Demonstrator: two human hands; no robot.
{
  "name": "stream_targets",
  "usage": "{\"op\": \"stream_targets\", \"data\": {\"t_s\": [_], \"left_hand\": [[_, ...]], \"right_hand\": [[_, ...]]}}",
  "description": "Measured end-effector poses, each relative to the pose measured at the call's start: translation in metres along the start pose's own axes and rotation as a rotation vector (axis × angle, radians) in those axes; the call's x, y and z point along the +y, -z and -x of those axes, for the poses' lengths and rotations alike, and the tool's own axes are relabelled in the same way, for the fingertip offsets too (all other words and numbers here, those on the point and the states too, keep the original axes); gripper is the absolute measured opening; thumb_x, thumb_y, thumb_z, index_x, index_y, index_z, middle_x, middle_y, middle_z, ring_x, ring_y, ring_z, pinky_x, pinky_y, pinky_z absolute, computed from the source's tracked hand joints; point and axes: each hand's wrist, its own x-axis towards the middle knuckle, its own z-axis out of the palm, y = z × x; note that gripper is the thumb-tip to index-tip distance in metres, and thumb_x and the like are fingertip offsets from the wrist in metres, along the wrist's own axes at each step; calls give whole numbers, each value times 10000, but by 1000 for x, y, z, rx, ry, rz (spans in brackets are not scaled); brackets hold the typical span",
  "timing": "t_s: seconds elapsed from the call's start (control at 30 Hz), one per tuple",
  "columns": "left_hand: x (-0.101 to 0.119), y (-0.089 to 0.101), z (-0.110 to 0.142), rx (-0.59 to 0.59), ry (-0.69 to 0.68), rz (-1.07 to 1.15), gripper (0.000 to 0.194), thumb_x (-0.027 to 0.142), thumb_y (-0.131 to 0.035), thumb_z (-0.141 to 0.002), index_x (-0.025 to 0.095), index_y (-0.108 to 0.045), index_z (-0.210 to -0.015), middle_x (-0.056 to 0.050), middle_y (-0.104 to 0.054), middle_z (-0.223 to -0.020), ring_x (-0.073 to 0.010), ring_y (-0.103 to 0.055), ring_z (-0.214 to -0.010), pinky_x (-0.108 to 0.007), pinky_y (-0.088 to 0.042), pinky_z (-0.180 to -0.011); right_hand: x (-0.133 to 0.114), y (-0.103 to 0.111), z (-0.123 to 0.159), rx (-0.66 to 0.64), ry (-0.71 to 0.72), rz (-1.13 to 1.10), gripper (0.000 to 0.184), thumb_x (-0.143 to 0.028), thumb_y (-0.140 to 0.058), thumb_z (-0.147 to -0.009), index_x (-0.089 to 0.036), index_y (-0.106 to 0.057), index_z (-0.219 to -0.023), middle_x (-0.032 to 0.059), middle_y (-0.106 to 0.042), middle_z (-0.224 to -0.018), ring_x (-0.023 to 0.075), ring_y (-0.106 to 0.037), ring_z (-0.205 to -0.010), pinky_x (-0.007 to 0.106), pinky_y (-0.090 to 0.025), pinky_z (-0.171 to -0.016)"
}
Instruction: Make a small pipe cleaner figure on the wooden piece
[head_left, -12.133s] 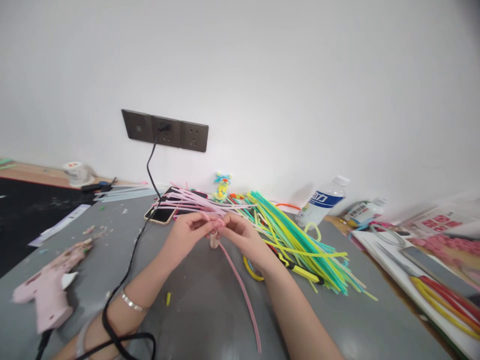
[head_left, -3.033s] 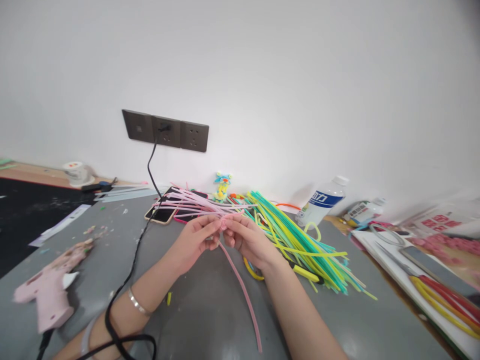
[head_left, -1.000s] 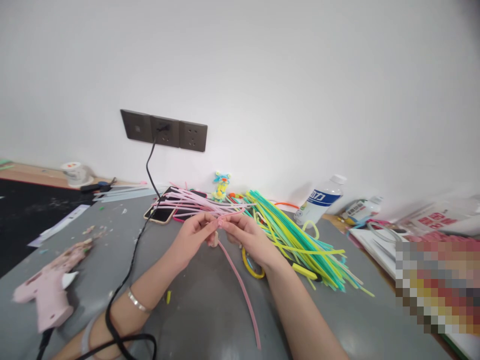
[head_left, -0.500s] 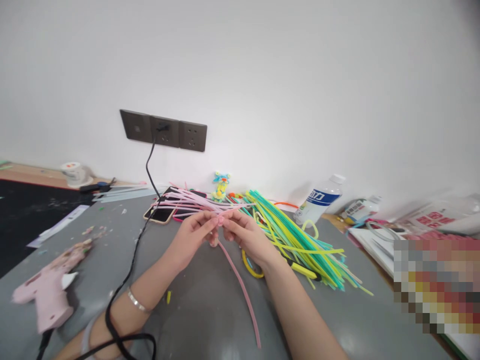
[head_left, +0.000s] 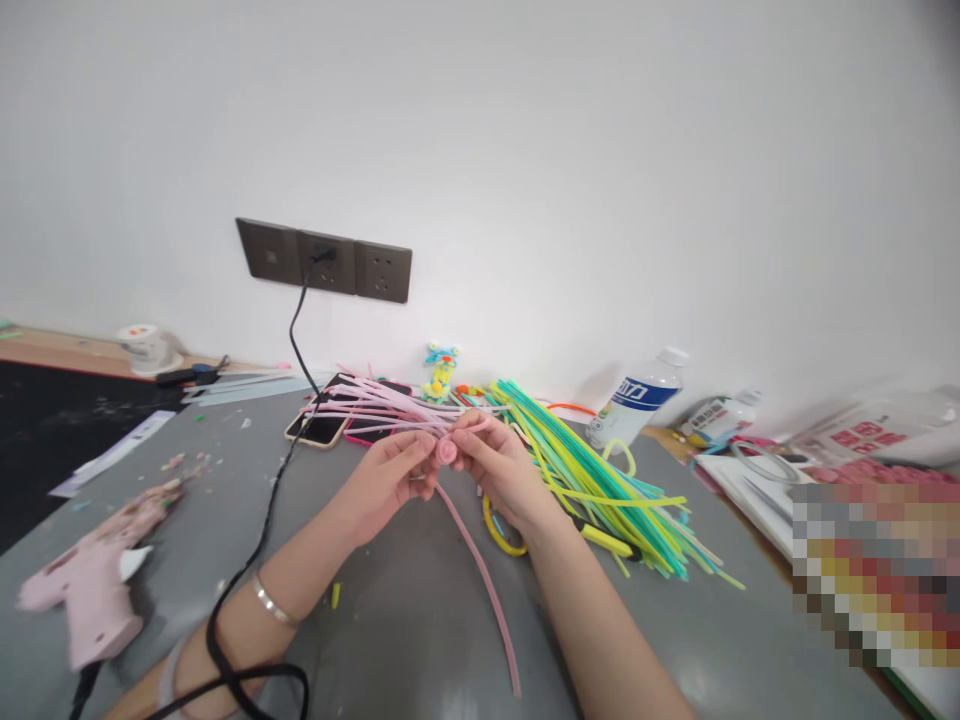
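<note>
Between my two hands is a pink pipe cleaner, its upper part wound into a small round coil and its long tail hanging down toward the table's front. My left hand pinches the coil from the left, fingers closed. From the right, my right hand pinches the coil's other side with thumb and fingers. Just behind my hands lies a bunch of pink pipe cleaners, partly over two phones. Right of my right hand spreads a bundle of green and yellow pipe cleaners.
A pink glue gun lies at the left, with a black cord crossing my left forearm. Near the wall stand a small blue and yellow figure and a tilted water bottle. Yellow-handled scissors lie beside my right wrist.
My hands have lowered slightly and parted a little, and the coil's round face now shows between them. The tail hangs almost as before.
</note>
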Motion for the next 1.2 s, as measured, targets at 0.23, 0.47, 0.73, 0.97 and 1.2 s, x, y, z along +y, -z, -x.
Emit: {"op": "stream_targets", "data": {"t_s": [0.23, 0.47, 0.73, 0.97, 1.2], "left_hand": [[-2, 3, 0, -52, 89, 35, 300, 413, -702, -817, 141, -631, -715, 30, -466, -641, -61, -373, -540, -184, -311, -496], [-2, 4, 1, -109, 184, 113, 210, 320, -743, -798, 129, -663, -759, 19, -481, -718, -31, -331, -540, -149, -259, -474], [-5, 6, -3, -15, 70, 148, 289, 332, -744, -787, 128, -608, -633, 31, -421, -615, -68, -353, -551, -177, -330, -486], [-1, 0, -6, 85, -1, 173, 304, 328, -779, -738, 145, -583, -595, 62, -360, -558, -78, -397, -501, -230, -438, -511], [-5, 4, -9, 242, -53, 263, 304, 300, -842, -663, 122, -601, -607, 45, -455, -602, -48, -406, -546, -141, -414, -488]], "right_hand": [[3, 5, 1, -37, 11, 128, 214, -360, -796, -734, -182, -686, -775, -2, -620, -715, 124, -548, -645, 262, -464, -645], [-2, 0, 2, -80, 65, 155, 202, -357, -765, -768, -199, -643, -792, -9, -596, -756, 117, -528, -650, 248, -453, -623], [-5, -1, 3, 44, 255, 358, 206, -338, -746, -779, -202, -592, -761, -3, -560, -731, 140, -513, -673, 272, -425, -624], [-2, -4, 6, 88, 472, 645, 155, -236, -656, -855, -208, -578, -724, 4, -552, -710, 151, -497, -668, 298, -398, -637], [3, -9, 7, 103, 559, 763, 200, -186, -625, -858, -218, -517, -693, -2, -537, -700, 146, -489, -640, 289, -397, -611]]}}
